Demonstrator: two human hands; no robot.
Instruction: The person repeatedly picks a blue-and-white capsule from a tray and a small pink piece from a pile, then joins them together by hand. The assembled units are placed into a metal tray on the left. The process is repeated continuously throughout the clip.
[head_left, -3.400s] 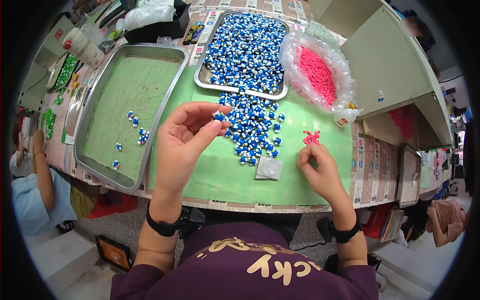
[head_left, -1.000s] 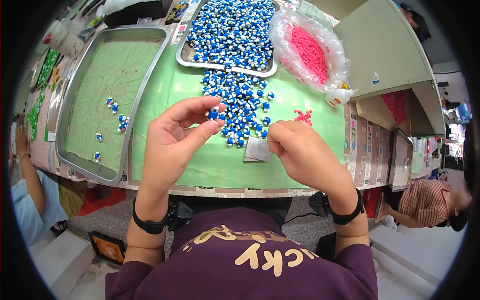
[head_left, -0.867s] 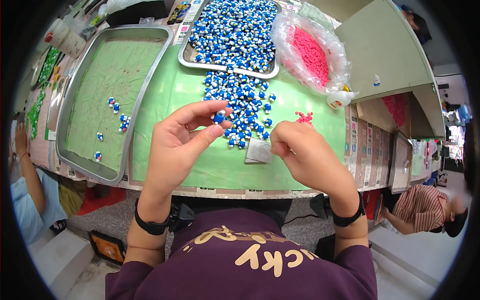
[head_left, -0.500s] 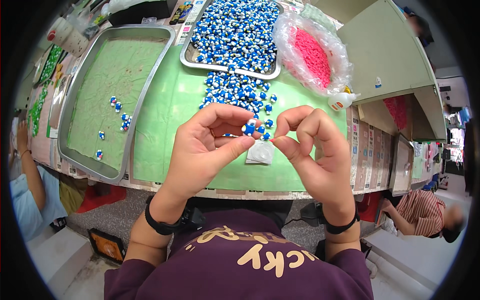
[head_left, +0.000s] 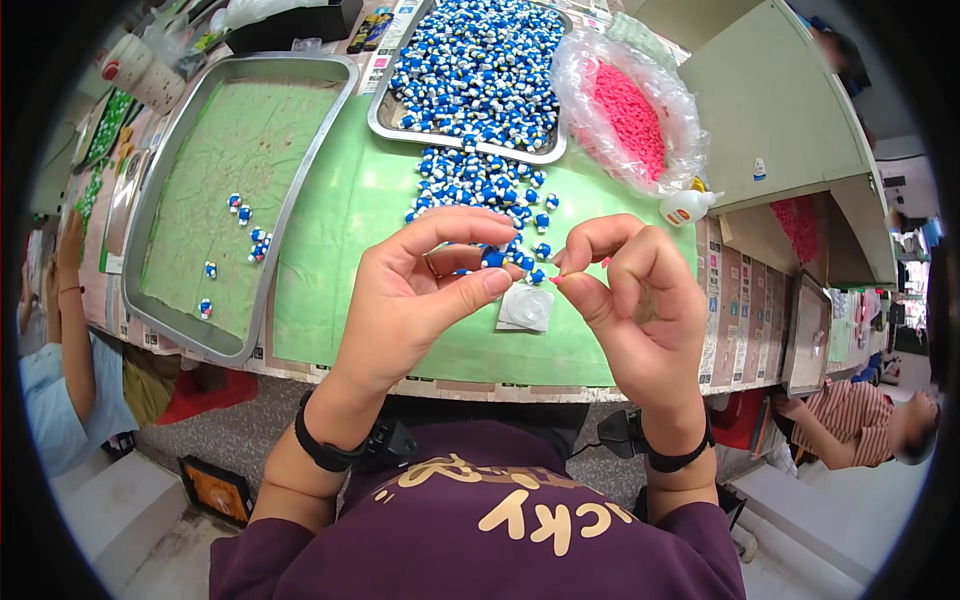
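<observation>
The left hand [head_left: 420, 300] pinches a small blue-and-white figure [head_left: 493, 259] between thumb and forefinger, raised above the green mat [head_left: 340, 230] for close sight. The right hand [head_left: 630, 300] pinches a tiny pink piece [head_left: 556, 281] just beside it, apparently for fitting. Loose figures [head_left: 470, 180] lie behind.

A long tray [head_left: 160, 330] lies at left; a second tray [head_left: 385, 118] of small figures [head_left: 480, 60] sits top centre, a bag [head_left: 672, 150], seemingly of pellets, to its right.
</observation>
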